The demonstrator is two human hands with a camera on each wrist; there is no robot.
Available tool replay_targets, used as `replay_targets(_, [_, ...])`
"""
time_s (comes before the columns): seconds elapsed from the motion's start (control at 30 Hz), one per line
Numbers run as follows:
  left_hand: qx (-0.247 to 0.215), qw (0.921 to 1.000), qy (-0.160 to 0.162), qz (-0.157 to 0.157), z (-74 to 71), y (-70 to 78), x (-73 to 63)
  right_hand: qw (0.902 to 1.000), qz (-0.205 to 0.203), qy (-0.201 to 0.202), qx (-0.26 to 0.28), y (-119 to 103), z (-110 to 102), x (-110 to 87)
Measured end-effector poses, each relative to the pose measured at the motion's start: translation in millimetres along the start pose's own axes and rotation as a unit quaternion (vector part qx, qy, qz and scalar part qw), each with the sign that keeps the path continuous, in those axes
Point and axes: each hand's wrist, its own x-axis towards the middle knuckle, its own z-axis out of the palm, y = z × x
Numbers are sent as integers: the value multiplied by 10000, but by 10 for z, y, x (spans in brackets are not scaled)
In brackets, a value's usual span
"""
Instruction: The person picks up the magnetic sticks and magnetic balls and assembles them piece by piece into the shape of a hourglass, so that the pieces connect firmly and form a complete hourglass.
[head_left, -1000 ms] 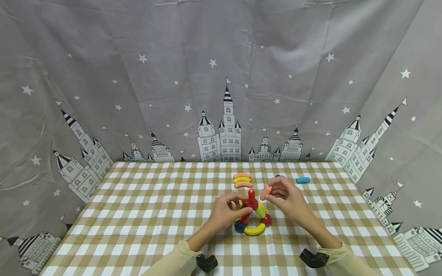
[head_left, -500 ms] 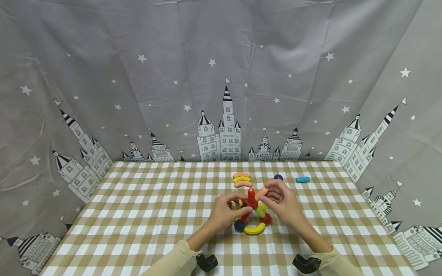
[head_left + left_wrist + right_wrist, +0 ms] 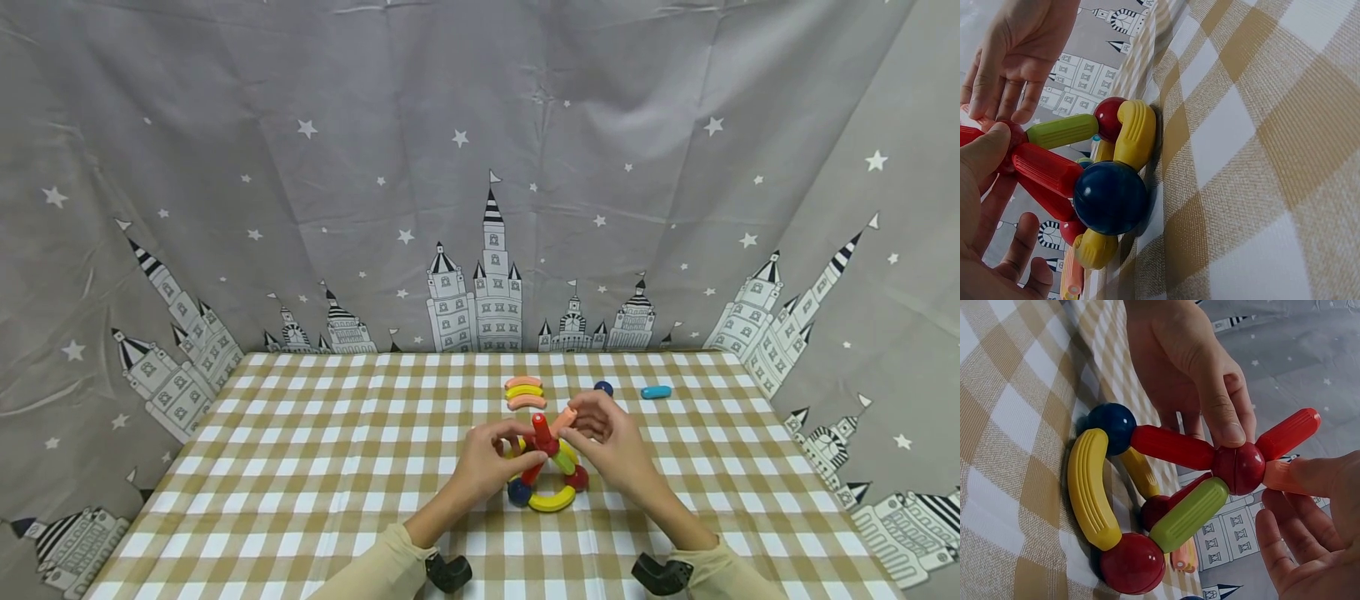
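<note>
A pyramid of magnetic sticks and balls stands on the cloth. Its base joins yellow curved sticks (image 3: 1090, 487) with a blue ball (image 3: 1110, 197) and red balls (image 3: 1132, 562). Straight red sticks (image 3: 1172, 447) and a green stick (image 3: 1190, 514) rise to a red top ball (image 3: 1239, 469), from which another red stick (image 3: 540, 427) points up, tilted slightly. My left hand (image 3: 483, 458) holds the top ball between thumb and fingers. Pinched in my right hand (image 3: 613, 437) is an orange stick (image 3: 1280, 477), its end right at the top ball.
Behind the pyramid lie two orange curved sticks (image 3: 527, 402) with a yellow curved stick (image 3: 523, 391) between them. A loose blue ball (image 3: 603, 388) and a blue stick (image 3: 656, 392) lie at the back right. A grey castle-print curtain (image 3: 375, 208) hangs beyond the checked tablecloth (image 3: 337, 450).
My right hand has moved left, bringing the orange stick up to the top ball. The upright red stick now leans a little left. My left hand has kept its hold.
</note>
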Motion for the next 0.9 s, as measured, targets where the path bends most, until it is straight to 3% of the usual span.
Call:
replay_targets(0.33, [-175,9998,-34,-62,11,7,-6,9996,-154,-213,-62,69,-70,-8])
replay_targets(0.53, [-186,9998,-26,-70,22,9,-11,9973,-312,-306,-591,154,-236,-6])
replay_targets(0.9, [-121,9999,35,-111,8,-2,-12,9880,270,-199,-1508,400,-516,49])
